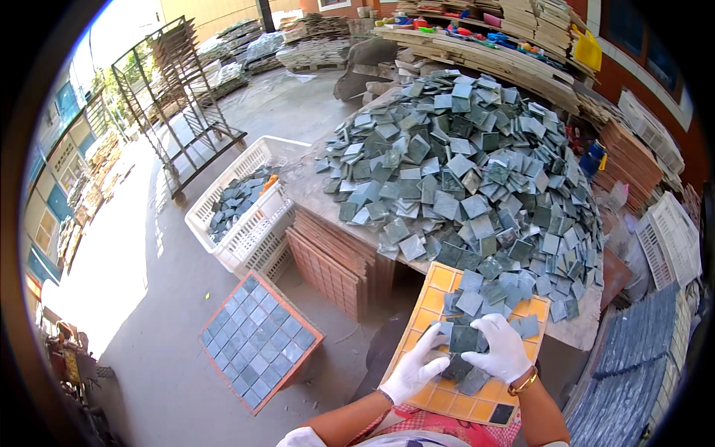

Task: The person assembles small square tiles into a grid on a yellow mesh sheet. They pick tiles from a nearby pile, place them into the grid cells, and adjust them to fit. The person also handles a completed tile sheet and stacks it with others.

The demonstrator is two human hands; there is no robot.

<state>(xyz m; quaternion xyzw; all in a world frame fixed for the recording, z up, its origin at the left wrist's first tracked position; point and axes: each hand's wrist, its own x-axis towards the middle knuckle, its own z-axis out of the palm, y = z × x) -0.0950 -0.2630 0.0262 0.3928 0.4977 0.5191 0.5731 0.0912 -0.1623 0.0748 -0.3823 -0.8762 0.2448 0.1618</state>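
Observation:
A yellow grid tray (426, 302) lies tilted in front of me, with loose grey-green stone tiles (471, 302) heaped over its middle. Over the tray, both white-gloved hands are curled around a dark green stone tile (463, 337). My left hand (417, 369) grips its left side, the thumb low by the lower edge. At the other side my right hand (503, 350) bends its fingers against the tile. More tiles lie under and between the hands, partly hidden. One dark tile (502, 413) sits in a compartment at the tray's near right corner.
Beyond the tray, a large heap of stone tiles (462, 171) covers the worktable (316, 175). At left stands a filled tile board (257, 335). Behind it are a white crate (246, 249) with tiles, stacked reddish boards (335, 261) and a metal rack (167, 112).

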